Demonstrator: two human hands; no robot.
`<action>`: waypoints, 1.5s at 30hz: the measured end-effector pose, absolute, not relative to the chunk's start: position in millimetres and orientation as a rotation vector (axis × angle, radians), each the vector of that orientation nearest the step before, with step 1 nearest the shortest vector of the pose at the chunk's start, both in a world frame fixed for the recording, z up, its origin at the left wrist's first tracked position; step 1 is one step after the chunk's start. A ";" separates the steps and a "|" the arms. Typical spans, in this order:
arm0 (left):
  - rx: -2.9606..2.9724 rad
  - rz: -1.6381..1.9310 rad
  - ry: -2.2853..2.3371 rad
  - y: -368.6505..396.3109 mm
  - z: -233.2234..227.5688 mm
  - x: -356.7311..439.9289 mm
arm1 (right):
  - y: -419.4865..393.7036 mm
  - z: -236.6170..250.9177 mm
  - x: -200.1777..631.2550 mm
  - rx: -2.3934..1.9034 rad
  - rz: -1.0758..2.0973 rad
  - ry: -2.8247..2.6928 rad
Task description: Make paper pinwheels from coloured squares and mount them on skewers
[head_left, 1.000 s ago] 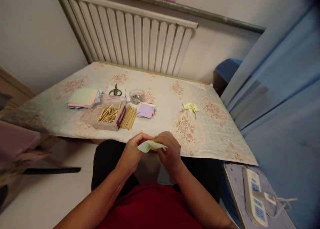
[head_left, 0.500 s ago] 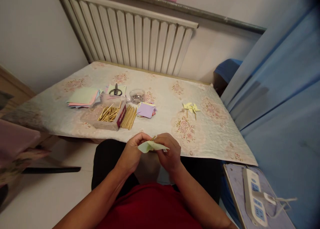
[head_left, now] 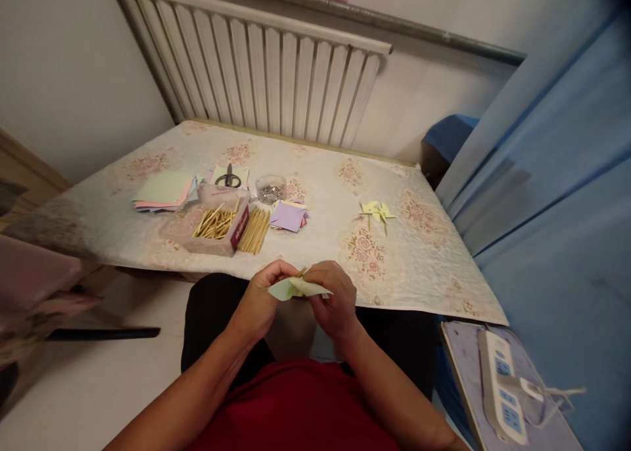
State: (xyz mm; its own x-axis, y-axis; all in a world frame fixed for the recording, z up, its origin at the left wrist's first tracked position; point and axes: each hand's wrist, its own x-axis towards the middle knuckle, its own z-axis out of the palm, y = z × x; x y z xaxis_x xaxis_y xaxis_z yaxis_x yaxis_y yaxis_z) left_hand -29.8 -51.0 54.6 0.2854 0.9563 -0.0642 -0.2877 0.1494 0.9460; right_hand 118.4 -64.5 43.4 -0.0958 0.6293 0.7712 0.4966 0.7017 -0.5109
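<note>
Over my lap, just off the table's front edge, a pale green paper pinwheel [head_left: 298,288] is held between both hands. My left hand [head_left: 261,300] pinches its left side near the middle. From the right, my right hand [head_left: 336,298] grips it with curled fingers. A short end of a thin wooden stick [head_left: 302,272] shows between the fingertips; the rest of it is hidden. On the table to the right lie pale yellow pinwheels [head_left: 377,211] on sticks.
On the flowered tablecloth [head_left: 315,254] stand a clear box [head_left: 197,244] of wooden sticks, a bundle of sticks [head_left: 254,231], purple-topped paper squares [head_left: 288,216], a bowl of small metal pieces [head_left: 271,189], scissors [head_left: 228,177] and coloured paper [head_left: 162,191]. A power strip [head_left: 503,385] lies at the lower right.
The green paper has shifted slightly, its left blade reaching a little farther left. Both hands keep nearly the same place and grip.
</note>
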 end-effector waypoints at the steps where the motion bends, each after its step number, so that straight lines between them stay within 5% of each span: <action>1: 1.025 1.065 0.840 -51.0 54.1 -30.1 | -64.5 43.2 118.4 -0.905 0.144 -1.743; 45: 1.141 1.047 0.951 -54.3 55.5 -33.6 | -66.3 51.0 116.1 -0.954 0.471 -1.664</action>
